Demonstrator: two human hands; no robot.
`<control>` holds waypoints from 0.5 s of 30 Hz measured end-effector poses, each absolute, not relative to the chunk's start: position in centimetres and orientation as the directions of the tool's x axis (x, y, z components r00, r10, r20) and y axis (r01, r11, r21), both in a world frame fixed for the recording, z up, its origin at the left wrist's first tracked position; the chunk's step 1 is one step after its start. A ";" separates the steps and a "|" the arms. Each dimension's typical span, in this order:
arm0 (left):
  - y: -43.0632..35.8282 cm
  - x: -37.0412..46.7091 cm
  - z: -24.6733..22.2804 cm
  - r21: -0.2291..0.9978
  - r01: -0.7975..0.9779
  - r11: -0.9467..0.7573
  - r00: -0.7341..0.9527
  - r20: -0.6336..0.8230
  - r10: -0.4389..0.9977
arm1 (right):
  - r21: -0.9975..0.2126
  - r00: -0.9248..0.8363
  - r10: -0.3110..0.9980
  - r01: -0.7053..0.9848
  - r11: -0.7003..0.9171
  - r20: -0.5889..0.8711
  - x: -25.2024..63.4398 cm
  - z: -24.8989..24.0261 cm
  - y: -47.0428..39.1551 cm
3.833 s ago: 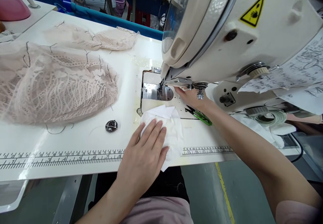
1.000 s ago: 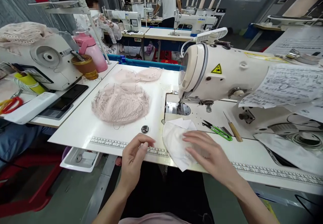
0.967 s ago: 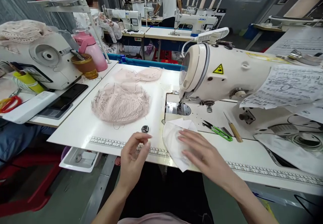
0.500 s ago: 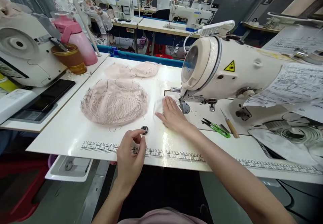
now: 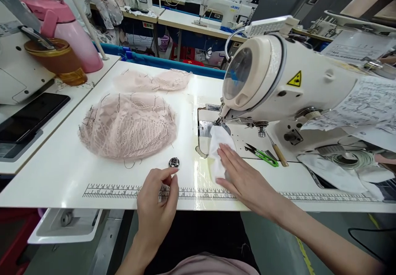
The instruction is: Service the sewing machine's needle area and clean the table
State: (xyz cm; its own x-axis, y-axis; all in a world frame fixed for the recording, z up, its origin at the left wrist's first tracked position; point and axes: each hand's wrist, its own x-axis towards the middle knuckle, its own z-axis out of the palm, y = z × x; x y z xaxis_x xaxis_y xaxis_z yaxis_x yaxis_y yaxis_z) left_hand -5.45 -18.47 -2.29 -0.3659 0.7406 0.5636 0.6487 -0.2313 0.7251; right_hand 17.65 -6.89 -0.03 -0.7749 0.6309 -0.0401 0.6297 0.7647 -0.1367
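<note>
Nearest the wearer, left of the sewing machine [image 5: 260, 77], the left hand [image 5: 157, 200] is curling loosely over the table edge, its index fingertip reaching just beside a round metal bobbin case [image 5: 173, 162]; whether thumb and finger are pinching anything thin, I cannot tell. In front of the sewing machine, the right hand [image 5: 243, 178] is lying open, fingers together, pressing on a white cloth [image 5: 219, 153] without clenching it. The white cloth is lying on the table [image 5: 188, 143], its far end reaching onto the metal plate below the machine's needle area. A printed ruler [image 5: 114, 191] is running along the near edge. To the right of the cloth, in front of the machine, green-handled snips [image 5: 264, 156] and a wooden-handled awl [image 5: 280, 155] are lying side by side. Left of the machine, a large pale pink lace piece [image 5: 130, 126] with dark thread ends is lying bunched, and a smaller lace piece [image 5: 154, 80] is lying beyond it. Farther left, a pink bottle [image 5: 72, 39] is standing behind a brown cup [image 5: 57, 60]. Well beyond the machine, another white machine [image 5: 229, 10] is standing on a table.
</note>
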 end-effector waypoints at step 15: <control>-18.2 -5.5 -2.3 0.675 0.690 -0.260 -0.304 0.596 0.743 | -0.086 -0.884 0.465 0.460 0.884 0.042 13.9 -1.2 -3.7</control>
